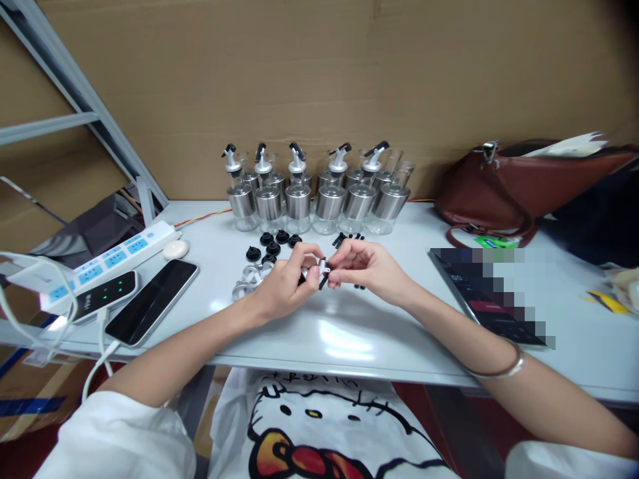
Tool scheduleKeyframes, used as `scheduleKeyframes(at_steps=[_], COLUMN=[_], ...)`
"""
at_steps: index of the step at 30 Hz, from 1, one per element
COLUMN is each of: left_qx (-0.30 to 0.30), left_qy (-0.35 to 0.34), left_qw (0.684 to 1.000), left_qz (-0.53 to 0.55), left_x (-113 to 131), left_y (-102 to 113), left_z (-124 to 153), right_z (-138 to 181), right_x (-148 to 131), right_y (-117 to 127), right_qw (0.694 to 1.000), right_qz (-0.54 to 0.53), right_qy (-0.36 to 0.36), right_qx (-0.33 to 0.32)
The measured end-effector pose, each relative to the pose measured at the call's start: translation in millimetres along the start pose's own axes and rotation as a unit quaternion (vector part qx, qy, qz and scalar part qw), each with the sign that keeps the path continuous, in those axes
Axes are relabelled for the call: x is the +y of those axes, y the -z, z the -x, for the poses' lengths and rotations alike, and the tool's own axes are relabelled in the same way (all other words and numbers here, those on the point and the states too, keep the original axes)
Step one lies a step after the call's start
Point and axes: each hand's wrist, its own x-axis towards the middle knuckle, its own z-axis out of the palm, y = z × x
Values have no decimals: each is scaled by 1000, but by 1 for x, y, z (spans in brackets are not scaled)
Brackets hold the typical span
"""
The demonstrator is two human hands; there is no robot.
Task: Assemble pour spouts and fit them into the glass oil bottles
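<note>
Near the middle of the table, my left hand [289, 281] is closed around a silver-and-black bottle pour spout [323, 269]. From the other side, my right hand [368, 267] pinches at the spout's end, where its fingertips partly cover a small black part. Black stoppers [272, 248] lie in a group behind my left hand. Silver spout pieces [244, 283] sit beside that hand, partly hidden by it. Several small black levers [339, 239] lie behind my right hand. Farther back stand glass bottles with steel bands [298, 199]; several in the front row carry spouts.
On the left are a power strip [114, 259], a phone [152, 303], a charging device [106, 297], white cables and a round white case [176, 249]. A brown bag [529, 186] and a tablet-like screen [469, 286] lie right. Cardboard [319, 73] stands behind the bottles.
</note>
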Motion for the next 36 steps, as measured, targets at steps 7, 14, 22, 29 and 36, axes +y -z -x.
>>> scheduleKeyframes(at_steps=[7, 14, 22, 29, 36], left_qx=[-28, -51, -61, -84, -98], left_qy=[37, 27, 23, 24, 31], left_qw=[998, 997, 997, 996, 995], left_qz=[46, 52, 44, 32, 13], left_x=[0, -3, -2, 0, -1], left_y=[2, 1, 1, 2, 3], left_z=[2, 4, 3, 2, 1], right_z=[0, 1, 2, 2, 0], right_x=[-6, -4, -7, -6, -7], right_y=[7, 6, 6, 5, 6], right_qw=[1000, 1000, 999, 999, 997], right_qz=[6, -7, 9, 9, -12], right_qy=[27, 15, 4, -12, -43], right_qx=[8, -26, -43, -39, -63])
